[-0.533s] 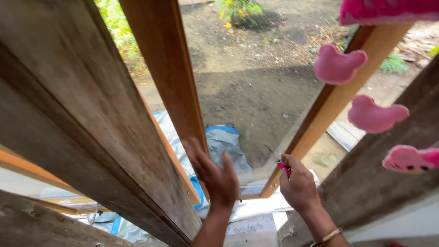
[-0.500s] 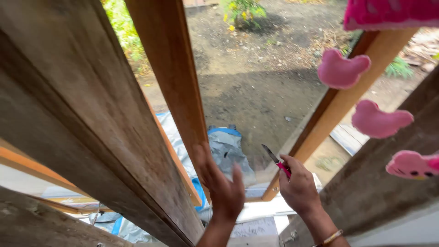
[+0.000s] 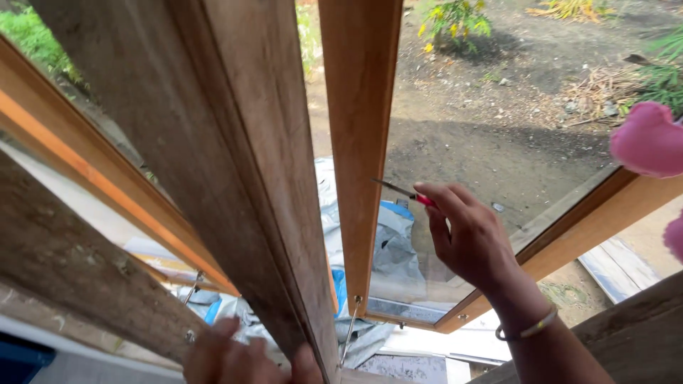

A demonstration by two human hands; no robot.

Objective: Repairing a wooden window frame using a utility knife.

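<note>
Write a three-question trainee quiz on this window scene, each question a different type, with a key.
1. True or false: the right hand holds a red-handled tool.
2. The tool's tip points at: A) the pink shapes B) the window frame C) the ground outside.
3. Where does the left hand rest?

Key: 1 true. 2 B. 3 At the bottom of the wooden post, low in the picture.
</note>
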